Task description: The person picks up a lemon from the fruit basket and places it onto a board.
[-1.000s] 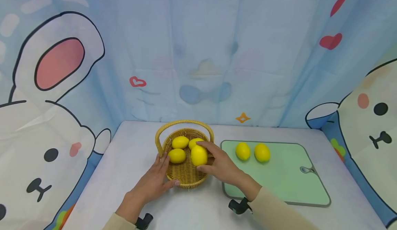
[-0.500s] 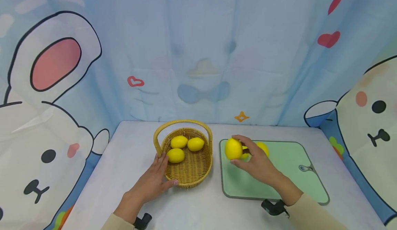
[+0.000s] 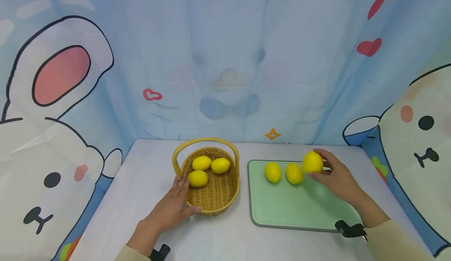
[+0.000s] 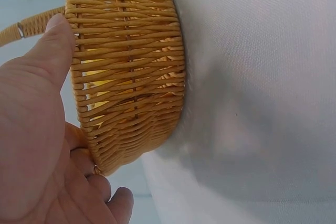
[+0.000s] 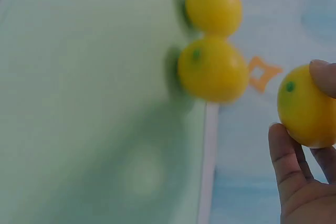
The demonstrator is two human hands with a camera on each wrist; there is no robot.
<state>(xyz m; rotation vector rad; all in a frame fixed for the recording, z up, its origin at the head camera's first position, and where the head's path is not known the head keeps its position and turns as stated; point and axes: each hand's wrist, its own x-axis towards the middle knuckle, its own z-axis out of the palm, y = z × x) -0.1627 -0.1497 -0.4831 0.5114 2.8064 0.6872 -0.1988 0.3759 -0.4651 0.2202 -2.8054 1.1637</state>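
My right hand [image 3: 334, 177] pinches a yellow lemon [image 3: 312, 162] between thumb and fingertips, above the back of the pale green cutting board [image 3: 292, 210]. In the right wrist view the held lemon [image 5: 305, 109] shows a green spot at one end. To its left, two lemons lie side by side on the board, a left one [image 3: 273, 172] and a right one [image 3: 294, 173]. My left hand [image 3: 169, 210] rests against the near left side of a wicker basket [image 3: 211, 198], fingers extended along its rim. The left wrist view shows the thumb [image 4: 55, 40] touching the rim.
Three lemons lie inside the basket, such as the front one [image 3: 198, 179]; its arched handle [image 3: 206, 140] stands up. The white table [image 3: 225, 237] ends at a blue printed curtain [image 3: 229, 38] behind. The board lies right of the basket.
My right hand has carried a lemon out of the basket, rightward past the two lemons on the board. My left hand has stayed at the basket.
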